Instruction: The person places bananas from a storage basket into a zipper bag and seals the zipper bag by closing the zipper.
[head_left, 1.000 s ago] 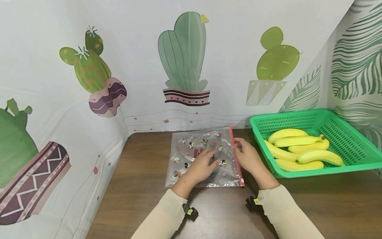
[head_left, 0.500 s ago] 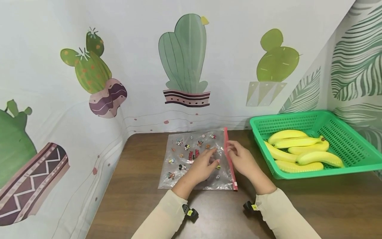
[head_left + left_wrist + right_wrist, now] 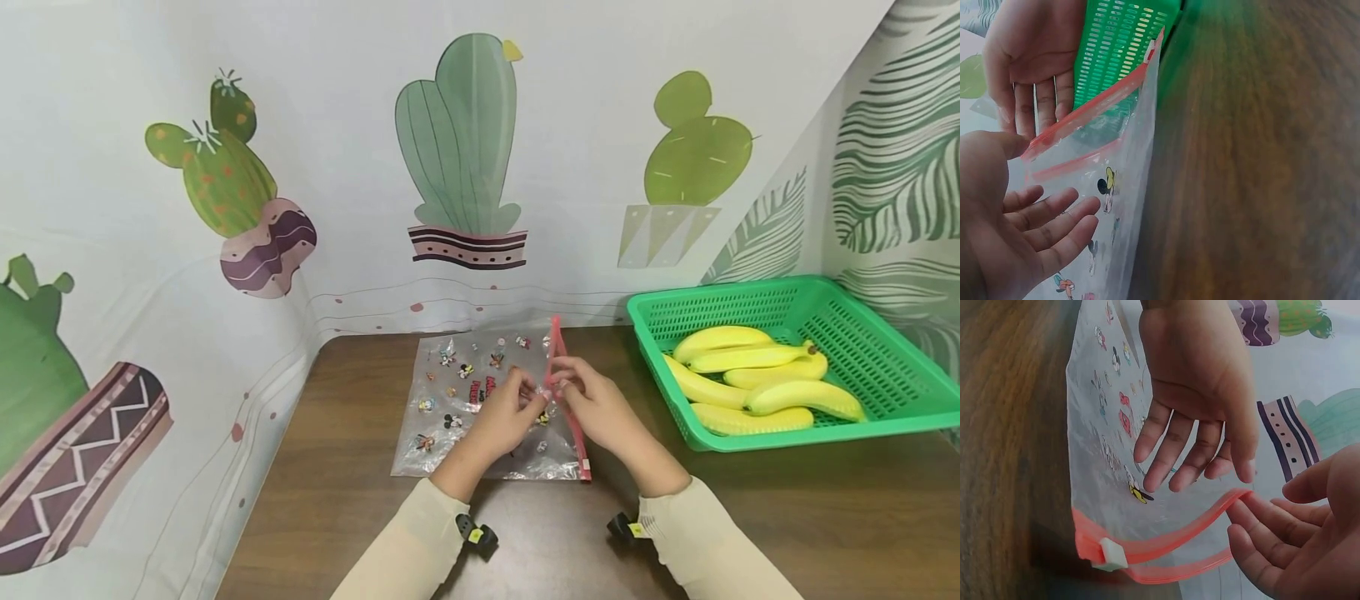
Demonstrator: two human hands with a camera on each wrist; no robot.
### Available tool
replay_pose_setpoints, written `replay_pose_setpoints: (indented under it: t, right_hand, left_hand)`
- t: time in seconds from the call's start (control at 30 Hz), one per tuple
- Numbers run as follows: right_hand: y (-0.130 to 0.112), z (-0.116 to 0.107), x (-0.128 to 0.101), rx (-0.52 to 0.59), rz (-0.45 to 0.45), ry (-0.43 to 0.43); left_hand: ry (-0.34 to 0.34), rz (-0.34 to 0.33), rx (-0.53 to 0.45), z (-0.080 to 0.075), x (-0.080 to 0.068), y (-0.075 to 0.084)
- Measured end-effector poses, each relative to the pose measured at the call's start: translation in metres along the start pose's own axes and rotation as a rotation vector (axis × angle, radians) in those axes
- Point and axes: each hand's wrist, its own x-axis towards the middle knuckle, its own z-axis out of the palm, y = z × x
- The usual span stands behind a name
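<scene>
A clear zip bag [image 3: 442, 421] printed with cartoon figures lies on the brown table. Its red zip strip [image 3: 577, 437] faces right; in the right wrist view the mouth gapes into two red edges, with a white slider [image 3: 1112, 553] at the near end. My left hand [image 3: 498, 421] is over the bag, fingers spread and loosely bent, thumb tip [image 3: 1019, 147] right at the upper red edge. The right hand [image 3: 603, 417] reaches in from the right, its fingertips [image 3: 1240, 501] touching a red edge while its thumb stands apart.
To the right stands a green plastic basket [image 3: 750, 445] holding several yellow bananas [image 3: 802, 393]. Behind the table hangs a white cloth [image 3: 577, 125] printed with cacti. A black camera sits on each sleeve cuff.
The bag has slid left, and its red strip has parted into two edges. My right hand has moved left with it. The left hand's fingers have drawn in toward the strip.
</scene>
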Motion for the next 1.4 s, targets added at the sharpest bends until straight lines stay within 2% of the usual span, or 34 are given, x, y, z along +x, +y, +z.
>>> replay_pose_setpoints:
  t: [0.33,0.57,0.73,1.07,1.2,1.4]
  right_hand:
    - [-0.006,0.005,-0.002,-0.012,-0.041,-0.015]
    - [-0.007,0.006,-0.003,-0.032,-0.087,-0.007]
    - [-0.008,0.006,-0.004,-0.049,-0.095,0.032]
    - [-0.006,0.005,-0.004,-0.188,-0.112,0.196]
    - [-0.004,0.007,-0.004,-0.202,-0.100,0.199]
    - [-0.002,0.008,-0.003,-0.213,-0.101,0.174]
  left_hand:
    - [0.037,-0.006,0.057,-0.003,-0.003,0.007]
    - [0.067,0.016,0.010,-0.003,-0.002,0.008]
    - [0.082,0.027,-0.041,-0.004,-0.002,0.011]
    - [0.113,0.032,-0.036,-0.008,-0.002,0.011]
    - [0.118,0.047,-0.017,-0.010,-0.003,0.013]
    - [0.079,0.048,-0.032,-0.014,-0.004,0.015]
